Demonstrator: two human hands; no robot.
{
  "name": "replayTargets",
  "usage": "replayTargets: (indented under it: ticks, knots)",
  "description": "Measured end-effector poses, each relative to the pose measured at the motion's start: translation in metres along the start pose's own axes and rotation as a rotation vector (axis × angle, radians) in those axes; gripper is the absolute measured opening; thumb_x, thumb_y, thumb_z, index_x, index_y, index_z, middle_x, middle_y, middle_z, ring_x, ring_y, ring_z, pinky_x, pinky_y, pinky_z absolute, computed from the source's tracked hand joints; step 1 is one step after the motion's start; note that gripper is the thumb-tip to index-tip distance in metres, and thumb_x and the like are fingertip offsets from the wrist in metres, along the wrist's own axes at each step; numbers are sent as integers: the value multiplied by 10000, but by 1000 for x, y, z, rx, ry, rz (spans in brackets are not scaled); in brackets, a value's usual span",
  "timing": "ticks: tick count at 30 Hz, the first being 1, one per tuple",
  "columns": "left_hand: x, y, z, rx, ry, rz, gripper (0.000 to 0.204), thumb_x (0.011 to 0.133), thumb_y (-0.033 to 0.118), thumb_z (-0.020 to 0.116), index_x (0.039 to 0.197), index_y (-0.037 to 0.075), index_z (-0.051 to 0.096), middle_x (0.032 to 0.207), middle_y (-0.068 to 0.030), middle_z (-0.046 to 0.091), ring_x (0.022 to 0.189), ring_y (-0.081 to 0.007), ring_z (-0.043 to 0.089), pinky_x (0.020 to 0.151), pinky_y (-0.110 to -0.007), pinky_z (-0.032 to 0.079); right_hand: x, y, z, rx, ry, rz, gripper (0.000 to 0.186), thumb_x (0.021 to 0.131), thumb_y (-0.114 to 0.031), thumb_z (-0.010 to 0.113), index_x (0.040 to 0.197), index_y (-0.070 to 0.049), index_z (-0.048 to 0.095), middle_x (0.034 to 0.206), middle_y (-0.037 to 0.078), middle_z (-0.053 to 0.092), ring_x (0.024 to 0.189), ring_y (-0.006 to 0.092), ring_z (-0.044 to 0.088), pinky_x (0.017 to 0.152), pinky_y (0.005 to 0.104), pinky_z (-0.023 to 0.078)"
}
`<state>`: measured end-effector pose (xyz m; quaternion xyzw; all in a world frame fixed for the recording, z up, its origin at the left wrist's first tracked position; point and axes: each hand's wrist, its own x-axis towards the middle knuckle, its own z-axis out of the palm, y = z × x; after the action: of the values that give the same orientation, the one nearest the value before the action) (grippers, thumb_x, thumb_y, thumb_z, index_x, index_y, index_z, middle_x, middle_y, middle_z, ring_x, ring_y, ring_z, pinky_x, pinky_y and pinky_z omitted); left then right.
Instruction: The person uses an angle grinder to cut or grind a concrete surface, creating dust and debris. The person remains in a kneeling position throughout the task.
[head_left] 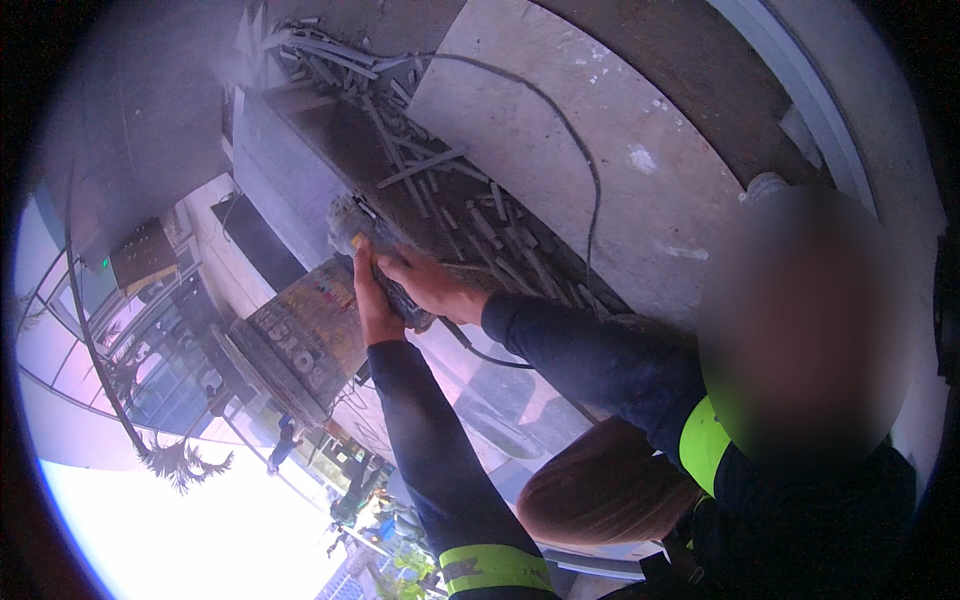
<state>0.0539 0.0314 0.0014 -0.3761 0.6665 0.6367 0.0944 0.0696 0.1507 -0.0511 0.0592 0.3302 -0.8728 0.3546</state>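
A dusty power tool, seemingly an angle grinder (347, 220), is grasped by the left hand (374, 300) and right hand (432, 283) near a pale panel (285, 170). Probably heavy, rigid and vibrating, it is best held by its body, fingers clear of the front.

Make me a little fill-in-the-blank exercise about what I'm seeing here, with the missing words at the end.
1. The number of hands holding the dusty power tool is ____.
2. The dark cable over the pale board traces a ____ rather than a straight line.
3. The dark sleeves carry bright bands coloured ____.
4. The colour of the trousers is ____.

Missing words: two; curve; yellow-green; brown.
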Motion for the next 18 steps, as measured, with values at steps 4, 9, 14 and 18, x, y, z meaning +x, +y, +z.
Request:
replayTargets:
  ticks: [4, 9, 14, 18]
  knots:
    - [4, -1, 7, -15, -7, -52, 495, 1065, 483, 601, 1295, 47, 635, 1130, -114, 731, 1006, -261, 726, 915, -414, 592, 7, 0, -6, -39, 37, -31, 612, 1118, -407, 482, 1586, -17, 427, 1464, 251, 569, 1326, 325, 590, 1061, 428, 517]
    - [17, -2, -8, -22, -15, -94, 490, 1069, 485, 593, 1279, 45, 641, 1104, -112, 739, 978, -260, 732, 890, -412, 599, 16, 9, -4, -51, 45, -61, 633, 1117, -413, 490, 1600, -11, 412, 1479, 240, 569, 1337, 332, 586, 1083, 441, 498]
    - [12, -5, -4, -31, -1, -98, 492, 1060, 483, 608, 1272, 40, 642, 1101, -114, 739, 968, -256, 733, 885, -417, 601, 8, 10, -4, -97, 62, -10, 643, 1124, -418, 481, 1623, -26, 380, 1476, 235, 576, 1326, 327, 596, 1075, 435, 519]
    - [13, -10, -14, 2, -11, -78, 614, 1011, 551, 661, 1366, 53, 605, 1211, -143, 722, 1062, -316, 714, 944, -481, 586, 7, 15, -3, -56, 53, -23, 641, 1127, -418, 476, 1632, -38, 368, 1462, 231, 584, 1309, 316, 612, 1029, 417, 565]
